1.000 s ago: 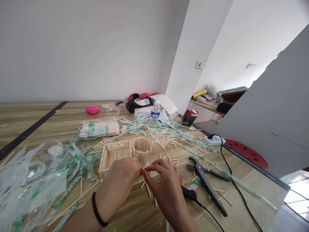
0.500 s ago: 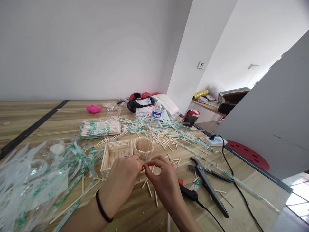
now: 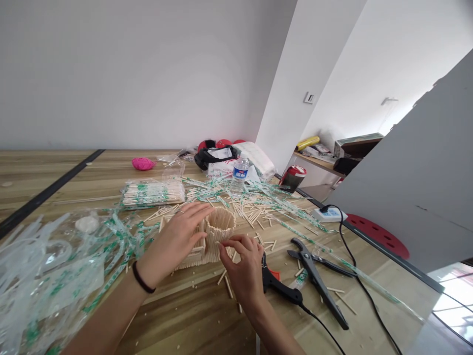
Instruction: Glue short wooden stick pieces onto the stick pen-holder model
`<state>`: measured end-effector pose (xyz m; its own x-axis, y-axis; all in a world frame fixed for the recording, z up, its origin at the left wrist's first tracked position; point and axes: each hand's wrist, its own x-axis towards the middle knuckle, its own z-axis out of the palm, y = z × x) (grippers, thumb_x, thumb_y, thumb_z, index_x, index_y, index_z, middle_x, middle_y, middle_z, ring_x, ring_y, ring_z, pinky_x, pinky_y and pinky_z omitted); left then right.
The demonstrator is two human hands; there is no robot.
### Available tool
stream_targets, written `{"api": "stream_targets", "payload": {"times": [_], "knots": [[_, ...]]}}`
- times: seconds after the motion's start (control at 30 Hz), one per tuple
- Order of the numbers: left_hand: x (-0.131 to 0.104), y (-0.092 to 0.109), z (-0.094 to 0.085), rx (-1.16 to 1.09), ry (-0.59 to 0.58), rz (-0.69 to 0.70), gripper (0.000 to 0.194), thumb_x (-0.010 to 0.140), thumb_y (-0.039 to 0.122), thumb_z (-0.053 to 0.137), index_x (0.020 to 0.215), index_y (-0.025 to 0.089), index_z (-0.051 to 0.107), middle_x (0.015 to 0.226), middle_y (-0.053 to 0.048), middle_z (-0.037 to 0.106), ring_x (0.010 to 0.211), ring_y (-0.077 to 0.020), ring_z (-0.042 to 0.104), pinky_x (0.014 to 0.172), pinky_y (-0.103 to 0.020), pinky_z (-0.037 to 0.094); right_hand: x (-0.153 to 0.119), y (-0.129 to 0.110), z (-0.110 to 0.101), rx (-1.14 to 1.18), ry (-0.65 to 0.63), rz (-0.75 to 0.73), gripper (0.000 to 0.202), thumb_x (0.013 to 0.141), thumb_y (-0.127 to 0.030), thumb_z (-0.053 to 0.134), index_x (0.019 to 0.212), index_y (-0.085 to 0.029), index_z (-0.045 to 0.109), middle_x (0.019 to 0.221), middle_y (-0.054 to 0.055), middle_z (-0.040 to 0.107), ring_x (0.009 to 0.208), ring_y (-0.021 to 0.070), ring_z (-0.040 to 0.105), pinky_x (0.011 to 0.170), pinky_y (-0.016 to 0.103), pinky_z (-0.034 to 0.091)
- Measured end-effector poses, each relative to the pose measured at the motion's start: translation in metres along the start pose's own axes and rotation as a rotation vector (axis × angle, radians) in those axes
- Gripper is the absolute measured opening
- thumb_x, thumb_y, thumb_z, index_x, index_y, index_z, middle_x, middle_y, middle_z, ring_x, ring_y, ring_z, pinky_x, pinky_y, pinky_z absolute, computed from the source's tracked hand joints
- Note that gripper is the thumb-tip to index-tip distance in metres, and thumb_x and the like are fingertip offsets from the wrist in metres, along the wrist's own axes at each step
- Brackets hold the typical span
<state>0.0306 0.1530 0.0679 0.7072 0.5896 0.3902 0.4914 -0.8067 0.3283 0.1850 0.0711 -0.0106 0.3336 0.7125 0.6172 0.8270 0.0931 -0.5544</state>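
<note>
At the centre of the frame the person's left hand (image 3: pixel 176 240) lies flat, fingers spread wide, across the top of a shallow stick tray (image 3: pixel 192 254), pressing it against the wooden table (image 3: pixel 48 177). That flat palm looks meant to keep the light tray from sliding. Just right of it stands a round stick cup (image 3: pixel 220 231), upright and touching the tray's side. The right hand (image 3: pixel 244 264) sits low at the cup's near wall, thumb and forefinger drawn narrow as if pinching a single short stick against the cup; the stick itself is too small to make out for certain.

The tools lie within easy reach of the right hand: a black glue gun (image 3: pixel 281 288) just beside the wrist, its cord running off the lower edge, and black cutters (image 3: pixel 314 273) a little further right. Loose cut sticks (image 3: pixel 254 217) scatter behind the cup, probably stock kept close for picking. A bundle of wrapped chopsticks (image 3: pixel 153 193) rests above the left hand, and torn plastic wrappers (image 3: pixel 55 266) heap up in the lower left, pushed aside. A water bottle (image 3: pixel 240 175) stands upright further back, and a power strip (image 3: pixel 330 214) sits at the right edge of the table.
</note>
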Motion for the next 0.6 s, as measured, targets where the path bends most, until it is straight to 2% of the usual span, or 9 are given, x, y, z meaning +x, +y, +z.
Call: {"api": "stream_targets", "payload": {"times": [0.1, 0.2, 0.27, 0.4, 0.6], "knots": [[0.002, -0.006, 0.013, -0.044, -0.060, 0.043, 0.076, 0.078, 0.015, 0.067, 0.140, 0.033, 0.028, 0.147, -0.001, 0.038, 0.138, -0.0240, 0.021, 0.110, -0.044, 0.028, -0.001, 0.002, 0.003, -0.011, 0.025, -0.014, 0.006, 0.079, -0.025, 0.065, 0.076, -0.024, 0.070, 0.080, 0.000, 0.065, 0.078, 0.0191, 0.054, 0.076, 0.034, 0.030], [0.005, -0.007, 0.023, -0.009, -0.063, 0.045, 0.087, 0.068, 0.019, 0.077, 0.140, 0.032, 0.029, 0.148, -0.004, 0.036, 0.138, -0.0278, 0.019, 0.110, -0.049, 0.026, -0.001, 0.004, 0.005, -0.019, 0.039, -0.029, 0.005, 0.079, -0.024, 0.065, 0.077, -0.024, 0.070, 0.080, 0.000, 0.066, 0.078, 0.0193, 0.054, 0.075, 0.034, 0.030], [0.006, -0.007, 0.028, 0.011, -0.060, 0.039, 0.086, 0.065, 0.023, 0.080, 0.137, 0.029, 0.034, 0.146, -0.006, 0.038, 0.137, -0.0294, 0.021, 0.110, -0.050, 0.026, -0.002, 0.004, 0.005, -0.024, 0.045, -0.038, 0.004, 0.079, -0.024, 0.066, 0.077, -0.025, 0.070, 0.080, 0.000, 0.066, 0.078, 0.0193, 0.054, 0.075, 0.034, 0.030], [0.007, -0.006, 0.034, -0.010, -0.077, 0.058, 0.068, 0.067, 0.025, 0.078, 0.127, 0.027, 0.045, 0.143, -0.008, 0.042, 0.136, -0.0303, 0.025, 0.107, -0.051, 0.030, -0.002, 0.005, 0.006, -0.033, 0.055, -0.041, 0.003, 0.078, -0.023, 0.067, 0.077, -0.025, 0.070, 0.080, 0.000, 0.066, 0.077, 0.0192, 0.054, 0.074, 0.034, 0.030], [0.005, -0.009, 0.041, -0.024, -0.086, 0.073, 0.054, 0.070, 0.015, 0.074, 0.118, 0.024, 0.052, 0.140, -0.008, 0.045, 0.135, -0.0295, 0.025, 0.106, -0.052, 0.031, -0.001, 0.005, 0.007, -0.046, 0.058, -0.042, 0.003, 0.078, -0.023, 0.067, 0.078, -0.026, 0.070, 0.081, 0.000, 0.066, 0.077, 0.0195, 0.054, 0.074, 0.034, 0.030]]}}
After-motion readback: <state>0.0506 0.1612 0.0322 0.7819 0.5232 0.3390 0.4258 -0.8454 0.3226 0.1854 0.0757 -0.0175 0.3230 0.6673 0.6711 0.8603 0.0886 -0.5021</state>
